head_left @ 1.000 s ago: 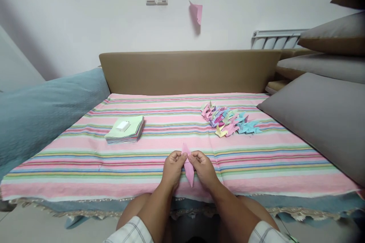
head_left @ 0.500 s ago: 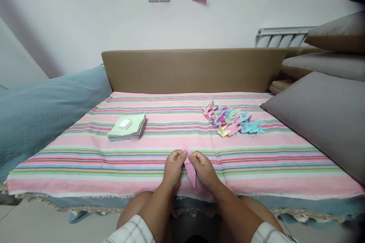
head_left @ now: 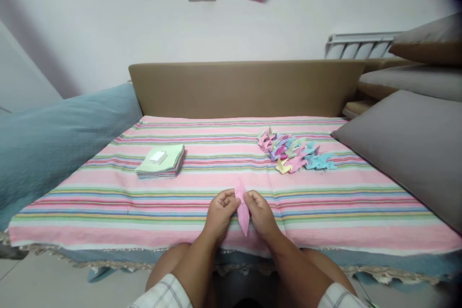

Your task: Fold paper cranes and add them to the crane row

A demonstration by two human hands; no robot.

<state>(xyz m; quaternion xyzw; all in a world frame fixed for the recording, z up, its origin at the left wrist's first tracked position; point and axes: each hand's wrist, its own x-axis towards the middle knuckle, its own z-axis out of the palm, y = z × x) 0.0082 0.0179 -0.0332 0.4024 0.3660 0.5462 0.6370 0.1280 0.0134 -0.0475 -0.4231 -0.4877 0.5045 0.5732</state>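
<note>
One folded paper (head_left: 244, 220), pink, pinched between left hand (head_left: 219, 211) and right hand (head_left: 263, 214)

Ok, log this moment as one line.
left hand: holds pink folded paper | right hand: holds same paper | beyond, left: paper stack under white object | beyond, right: colourful folded papers

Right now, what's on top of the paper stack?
A small white object lies on the light green top sheet of the paper stack. The patch beneath it is covered, and the lower sheets show only their edges.
</note>
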